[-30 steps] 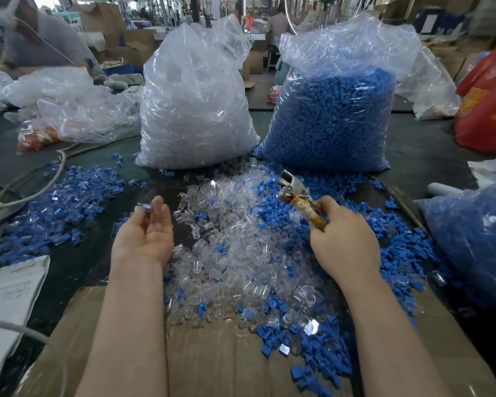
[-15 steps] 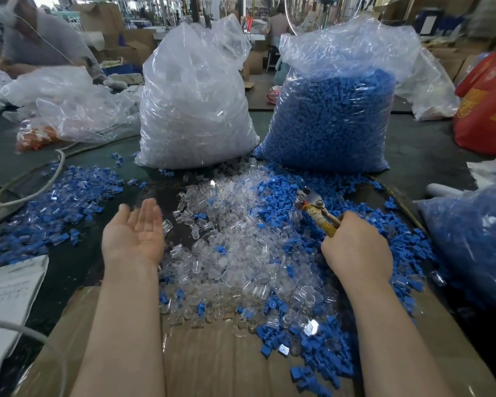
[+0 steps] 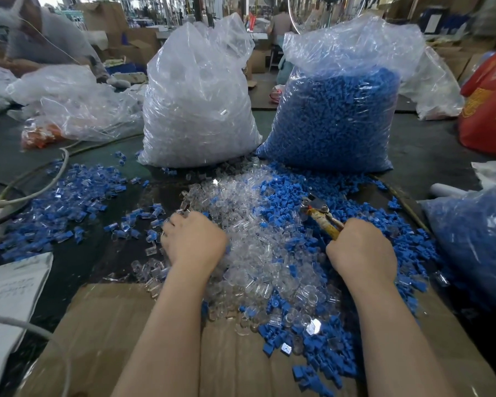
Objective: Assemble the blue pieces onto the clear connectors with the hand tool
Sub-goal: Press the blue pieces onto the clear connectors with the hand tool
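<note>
A heap of clear connectors [image 3: 258, 253] lies in the middle of the table, with loose blue pieces [image 3: 287, 202] spread along its right side and front. My left hand [image 3: 194, 242] is palm down on the heap's left edge, fingers curled, pinching a clear connector [image 3: 184, 211] at its fingertips. My right hand [image 3: 361, 250] grips the yellow-wrapped handles of the hand tool [image 3: 315, 209], whose metal jaws point up and left over the blue pieces. Whether the jaws hold anything is unclear.
A tall bag of clear connectors [image 3: 198, 96] and a bag of blue pieces [image 3: 335, 118] stand behind the heap. Assembled blue-and-clear parts [image 3: 69, 196] lie at left beside a cable [image 3: 40, 190]. Cardboard [image 3: 112, 325] covers the near edge; another blue bag [image 3: 476, 239] is at right.
My left hand was palm up and open at the left; it has turned over and moved right onto the clear heap. My right hand with the tool has lowered toward the blue pieces.
</note>
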A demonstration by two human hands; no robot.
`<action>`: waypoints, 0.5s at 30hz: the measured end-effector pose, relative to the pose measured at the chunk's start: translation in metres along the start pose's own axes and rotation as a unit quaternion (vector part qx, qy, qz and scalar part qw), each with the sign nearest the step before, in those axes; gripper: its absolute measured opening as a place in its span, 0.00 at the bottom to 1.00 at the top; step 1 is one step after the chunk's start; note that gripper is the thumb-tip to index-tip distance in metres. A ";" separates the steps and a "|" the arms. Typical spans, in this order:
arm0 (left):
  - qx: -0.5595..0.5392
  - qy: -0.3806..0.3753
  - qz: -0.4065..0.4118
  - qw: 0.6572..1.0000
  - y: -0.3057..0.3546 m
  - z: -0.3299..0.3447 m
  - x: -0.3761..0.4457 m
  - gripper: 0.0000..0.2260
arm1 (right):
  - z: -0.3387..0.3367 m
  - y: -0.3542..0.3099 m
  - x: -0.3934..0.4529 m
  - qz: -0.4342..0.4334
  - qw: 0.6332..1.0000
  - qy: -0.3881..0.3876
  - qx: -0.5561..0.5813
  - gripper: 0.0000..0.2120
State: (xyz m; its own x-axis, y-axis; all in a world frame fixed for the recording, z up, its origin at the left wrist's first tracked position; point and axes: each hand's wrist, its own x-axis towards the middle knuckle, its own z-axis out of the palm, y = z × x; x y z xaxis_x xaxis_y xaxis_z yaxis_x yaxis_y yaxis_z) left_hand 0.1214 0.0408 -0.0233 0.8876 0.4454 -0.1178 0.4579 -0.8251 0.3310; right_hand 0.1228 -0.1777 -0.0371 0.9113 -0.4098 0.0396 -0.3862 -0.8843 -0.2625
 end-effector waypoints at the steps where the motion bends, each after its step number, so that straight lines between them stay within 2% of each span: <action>1: -0.010 -0.003 0.021 1.000 0.003 0.002 -0.002 0.18 | 0.000 -0.001 0.000 -0.001 1.000 -0.002 0.000 0.08; 5: -0.034 -0.010 0.069 0.997 0.013 0.005 -0.004 0.18 | -0.002 -0.001 -0.001 0.000 1.000 -0.009 -0.004 0.09; 10: 0.009 -0.018 -0.006 1.000 0.001 0.002 0.003 0.33 | -0.001 0.000 -0.001 0.000 1.000 -0.009 0.000 0.08; 12: 0.008 -0.039 -0.019 0.999 -0.004 0.003 0.005 0.35 | -0.001 0.000 -0.001 0.004 1.000 -0.011 0.000 0.08; 15: 0.008 -0.047 0.007 0.999 -0.001 0.007 0.004 0.35 | -0.001 -0.001 -0.001 0.009 1.000 -0.013 -0.003 0.10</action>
State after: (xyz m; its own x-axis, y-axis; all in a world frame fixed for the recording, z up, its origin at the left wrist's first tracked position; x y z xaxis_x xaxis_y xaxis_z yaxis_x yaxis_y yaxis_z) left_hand 0.1251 0.0414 -0.0304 0.8945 0.3998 -0.1999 0.4452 -0.8372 0.3176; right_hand 0.1222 -0.1766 -0.0355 0.9078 -0.4193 0.0108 -0.4028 -0.8785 -0.2570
